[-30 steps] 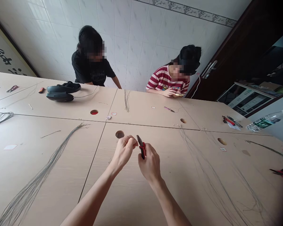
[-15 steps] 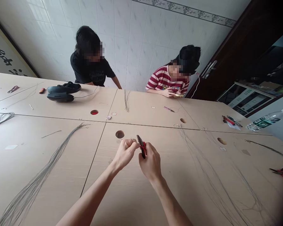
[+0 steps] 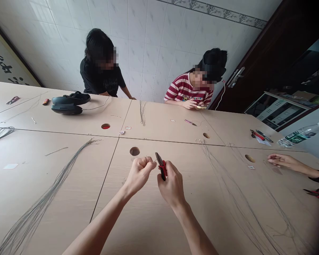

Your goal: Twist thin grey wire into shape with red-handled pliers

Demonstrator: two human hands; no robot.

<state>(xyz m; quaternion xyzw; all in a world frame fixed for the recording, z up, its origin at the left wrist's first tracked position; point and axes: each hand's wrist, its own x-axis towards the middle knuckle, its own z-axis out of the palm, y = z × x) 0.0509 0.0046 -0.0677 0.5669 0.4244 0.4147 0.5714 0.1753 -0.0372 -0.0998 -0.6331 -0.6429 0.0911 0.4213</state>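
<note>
My right hand (image 3: 171, 185) is wrapped round the red handles of small black-jawed pliers (image 3: 161, 165), jaws pointing up and away from me. Just to their left my left hand (image 3: 139, 173) is curled into a pinch close to the pliers' jaws; what it holds is too small to make out. Both hands hover over the light wooden table (image 3: 154, 219), a little in front of a round cable hole (image 3: 134, 151).
A long bundle of thin grey wires (image 3: 46, 198) fans across the table at the left, more wires (image 3: 244, 209) at the right. Two people sit at the far side. Another person's hand (image 3: 283, 161) rests at the right edge, near red pliers (image 3: 317, 194) and a water bottle (image 3: 299, 136).
My left hand has closed from a loose pinch into a tighter curl beside the pliers. Another person's hand has come into view at the right edge.
</note>
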